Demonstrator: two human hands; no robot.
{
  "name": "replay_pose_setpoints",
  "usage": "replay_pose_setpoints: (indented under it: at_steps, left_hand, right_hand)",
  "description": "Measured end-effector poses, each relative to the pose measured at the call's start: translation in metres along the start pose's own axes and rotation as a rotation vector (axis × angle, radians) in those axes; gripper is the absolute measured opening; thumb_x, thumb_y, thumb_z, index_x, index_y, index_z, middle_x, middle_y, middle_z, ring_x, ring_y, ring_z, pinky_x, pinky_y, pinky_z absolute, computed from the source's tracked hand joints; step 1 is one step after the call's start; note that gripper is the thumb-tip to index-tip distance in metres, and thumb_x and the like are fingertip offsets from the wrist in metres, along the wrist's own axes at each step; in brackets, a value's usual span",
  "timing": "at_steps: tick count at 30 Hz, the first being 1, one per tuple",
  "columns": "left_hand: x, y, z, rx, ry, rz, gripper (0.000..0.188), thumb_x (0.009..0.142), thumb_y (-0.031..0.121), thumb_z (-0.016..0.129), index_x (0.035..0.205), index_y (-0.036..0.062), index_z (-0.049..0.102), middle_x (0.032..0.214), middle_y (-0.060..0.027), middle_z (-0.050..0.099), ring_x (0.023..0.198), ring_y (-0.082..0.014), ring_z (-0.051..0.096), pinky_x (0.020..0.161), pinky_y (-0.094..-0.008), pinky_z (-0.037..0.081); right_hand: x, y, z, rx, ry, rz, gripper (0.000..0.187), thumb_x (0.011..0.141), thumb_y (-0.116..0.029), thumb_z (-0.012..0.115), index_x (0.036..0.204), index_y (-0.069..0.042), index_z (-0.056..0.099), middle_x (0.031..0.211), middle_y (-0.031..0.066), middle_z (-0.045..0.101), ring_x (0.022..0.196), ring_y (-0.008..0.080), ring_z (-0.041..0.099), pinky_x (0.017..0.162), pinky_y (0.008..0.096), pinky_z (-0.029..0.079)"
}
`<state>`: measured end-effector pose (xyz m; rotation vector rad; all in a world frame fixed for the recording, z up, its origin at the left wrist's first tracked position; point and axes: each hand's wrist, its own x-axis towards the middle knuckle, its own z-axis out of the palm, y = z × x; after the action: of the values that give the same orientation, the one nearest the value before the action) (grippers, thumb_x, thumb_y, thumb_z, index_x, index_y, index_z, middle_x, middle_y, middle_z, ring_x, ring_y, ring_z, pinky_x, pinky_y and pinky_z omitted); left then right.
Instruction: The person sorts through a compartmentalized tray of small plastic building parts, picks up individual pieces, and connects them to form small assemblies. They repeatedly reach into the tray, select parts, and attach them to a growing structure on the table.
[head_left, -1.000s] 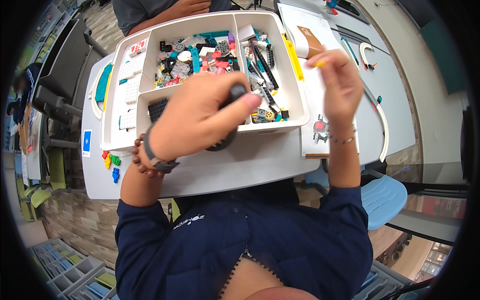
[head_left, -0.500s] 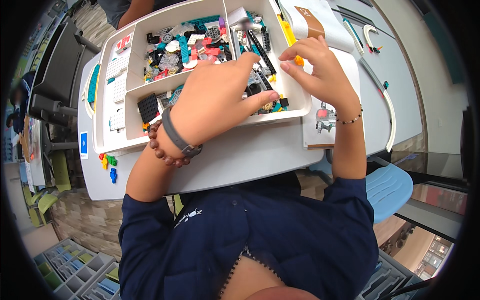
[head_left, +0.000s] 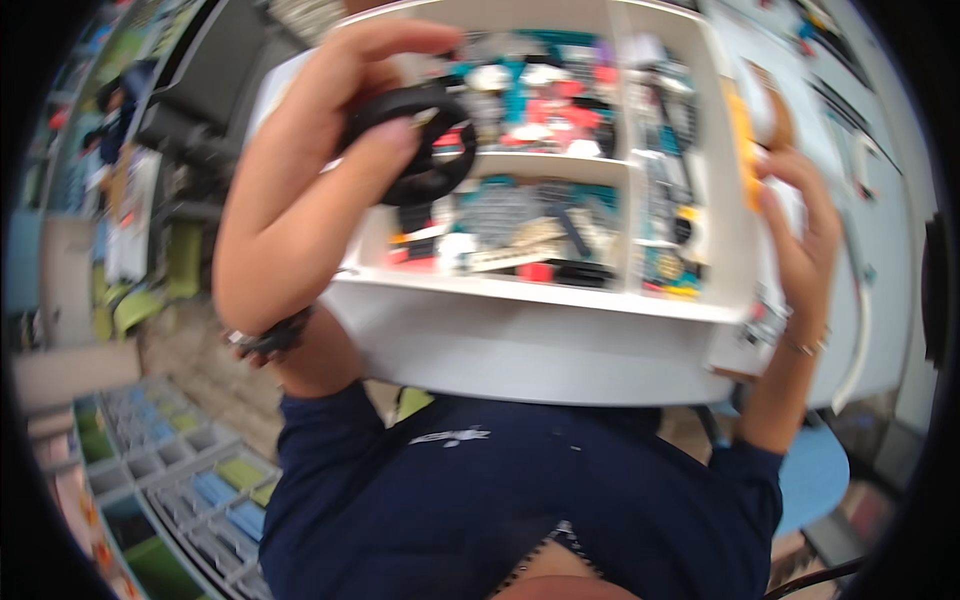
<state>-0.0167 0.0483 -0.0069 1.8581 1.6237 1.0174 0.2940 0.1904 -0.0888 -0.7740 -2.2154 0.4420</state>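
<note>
My left hand (head_left: 300,190) is raised over the left part of a white sorting tray (head_left: 480,290), its thumb and fingers closed on a black wheel-like ring (head_left: 440,185) with openings through its middle. Under it, the tray's compartments hold loose building bricks in teal, coral, black, white and grey. By the tray's right wall is my right hand (head_left: 808,230), fingers curved and apart, with the fingertips close to a yellow piece (head_left: 745,140). Blur hides whether they touch it or the wall. Nothing shows in that hand.
The tray rests on a grey table (head_left: 480,355). An open booklet, partly behind my right hand, lies to the right, with a long white curved strip (head_left: 862,330) beyond it. A blue chair (head_left: 815,480) stands at lower right, and grey storage bins (head_left: 200,480) at lower left.
My left hand has risen from the bricks and moved left, now with the black wheel-like ring. The view has shifted, so the tray appears further right. My right hand remains by its right wall.
</note>
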Motion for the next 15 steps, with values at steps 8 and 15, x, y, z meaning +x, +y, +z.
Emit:
replay_pose_setpoints:
  at_steps: [8,15]
  left_hand:
    - [-0.008,-0.028,-0.02,0.094,0.037,-0.104,0.026,0.085,0.0,0.054,0.111,-0.0027,0.056,0.103,-0.0057,0.059,0.093,-0.0103,0.057,0.083,-0.023,0.044]
    - [-0.002,0.002,0.03,0.059,0.035,0.007,0.021,0.079,-0.004,0.06,0.099,-0.0027,0.055,0.092,-0.0084,0.062,0.077,-0.0117,0.062,0.064,-0.0233,0.05]
  right_hand:
    - [-0.002,0.002,0.014,-0.062,-0.071,0.007,0.011,0.077,0.0,0.06,0.088,0.001,0.061,0.09,0.0105,0.062,0.09,0.0232,0.058,0.094,0.038,0.038]
    - [0.001,-0.029,0.007,0.064,-0.092,-0.078,0.023,0.072,-0.002,0.067,0.094,0.0,0.062,0.091,0.0115,0.064,0.081,0.0234,0.059,0.071,0.0309,0.047]
